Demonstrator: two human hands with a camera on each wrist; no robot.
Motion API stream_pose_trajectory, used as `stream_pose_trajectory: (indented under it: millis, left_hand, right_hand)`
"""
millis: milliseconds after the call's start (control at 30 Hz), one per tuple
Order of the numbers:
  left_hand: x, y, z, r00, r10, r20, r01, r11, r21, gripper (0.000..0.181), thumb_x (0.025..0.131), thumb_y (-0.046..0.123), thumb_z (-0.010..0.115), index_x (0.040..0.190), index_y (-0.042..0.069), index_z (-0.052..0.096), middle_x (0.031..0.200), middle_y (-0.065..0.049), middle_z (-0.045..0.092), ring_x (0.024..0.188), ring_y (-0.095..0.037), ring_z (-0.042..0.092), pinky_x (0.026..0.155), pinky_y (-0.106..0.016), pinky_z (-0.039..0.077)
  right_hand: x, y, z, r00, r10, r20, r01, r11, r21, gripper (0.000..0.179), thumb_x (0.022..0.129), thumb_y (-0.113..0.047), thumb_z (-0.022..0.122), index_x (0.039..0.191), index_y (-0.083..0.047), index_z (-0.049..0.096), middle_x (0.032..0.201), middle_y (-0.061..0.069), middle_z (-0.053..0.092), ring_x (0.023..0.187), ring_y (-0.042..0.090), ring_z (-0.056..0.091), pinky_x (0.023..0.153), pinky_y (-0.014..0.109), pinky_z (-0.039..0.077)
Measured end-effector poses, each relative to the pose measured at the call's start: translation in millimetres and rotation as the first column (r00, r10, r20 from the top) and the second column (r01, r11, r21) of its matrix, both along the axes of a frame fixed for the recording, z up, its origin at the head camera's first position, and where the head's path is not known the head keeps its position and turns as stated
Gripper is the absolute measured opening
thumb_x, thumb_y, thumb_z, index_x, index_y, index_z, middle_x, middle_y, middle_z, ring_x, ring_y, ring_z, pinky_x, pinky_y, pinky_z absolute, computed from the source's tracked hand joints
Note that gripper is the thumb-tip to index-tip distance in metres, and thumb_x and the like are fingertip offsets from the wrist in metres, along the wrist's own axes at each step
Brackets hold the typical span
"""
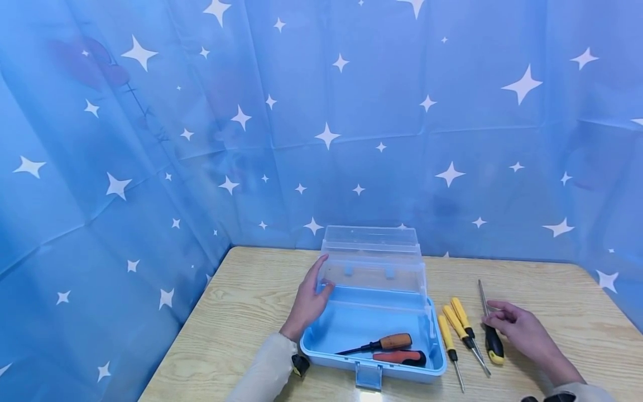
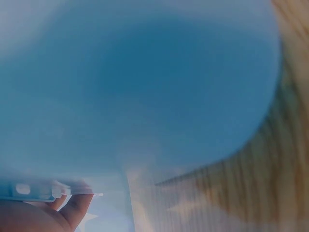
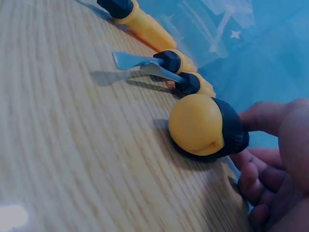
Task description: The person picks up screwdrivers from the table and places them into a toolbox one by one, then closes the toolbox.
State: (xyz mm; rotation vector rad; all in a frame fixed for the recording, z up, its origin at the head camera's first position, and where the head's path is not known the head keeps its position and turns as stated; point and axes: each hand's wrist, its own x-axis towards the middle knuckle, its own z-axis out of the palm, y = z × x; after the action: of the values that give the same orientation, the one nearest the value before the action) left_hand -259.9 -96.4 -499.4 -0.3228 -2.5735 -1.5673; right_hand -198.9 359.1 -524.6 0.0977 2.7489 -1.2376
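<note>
I've got left hand [image 1: 308, 302] extended, thumb and forefinger spread; right hand [image 1: 523, 330] pinching, fingers bent. Hands well apart.

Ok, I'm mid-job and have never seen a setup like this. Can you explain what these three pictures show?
There's no machine here: a person works with bare hands. The wide picture comes from a camera worn on the head; the other two come from cameras on the wrists, the left one mostly filled by blurred blue. On the wooden table sits an open blue box with a brown-handled screwdriver and a red-handled tool inside. To its right lie three yellow-handled screwdrivers, then a black-handled screwdriver. The left hand touches the clear lid at its left edge. The right hand has its fingers at the black-handled screwdriver; whether they grip it, I can't tell.
</note>
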Motion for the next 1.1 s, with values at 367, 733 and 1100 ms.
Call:
stream_pose_trajectory:
  millis: [367,733,1100]
  left_hand:
    - [-0.2,-0.8,-0.7,1.0,-0.003,0.009,0.003,1.0,0.007,0.061,0.102,0.024,0.054,0.151,0.05,0.028,0.16,0.01,0.029,0.147,-0.026,0.031,0.111,-0.063,0.034]
    - [-0.3,-1.7,-0.3,1.0,-0.008,-0.002,0.008,1.0,-0.01,0.059,0.102,0.032,0.054,0.151,0.051,0.026,0.161,0.01,0.029,0.146,-0.025,0.033,0.11,-0.061,0.038]
    - [-0.8,-1.3,-1.0,1.0,-0.007,0.002,0.007,1.0,-0.001,0.059,0.102,0.031,0.054,0.15,0.052,0.026,0.16,0.011,0.029,0.147,-0.025,0.031,0.112,-0.061,0.035]
  right_hand:
    - [0.5,2,2.6,0.999,-0.041,0.006,0.041,0.998,0.052,0.078,0.099,-0.051,0.053,0.142,0.013,0.042,0.118,0.02,0.062,0.092,0.01,0.059,0.066,0.024,0.051]
    - [4.3,-1,4.4,0.998,-0.063,-0.024,0.063,0.998,0.018,0.072,0.099,-0.047,0.055,0.142,0.01,0.044,0.112,0.012,0.065,0.082,-0.009,0.052,0.067,0.021,0.049]
    - [4.6,-2,10.4,0.998,-0.04,-0.038,0.039,0.999,-0.018,0.068,0.101,-0.041,0.053,0.142,0.013,0.041,0.118,0.017,0.061,0.084,-0.019,0.049,0.071,0.018,0.053]
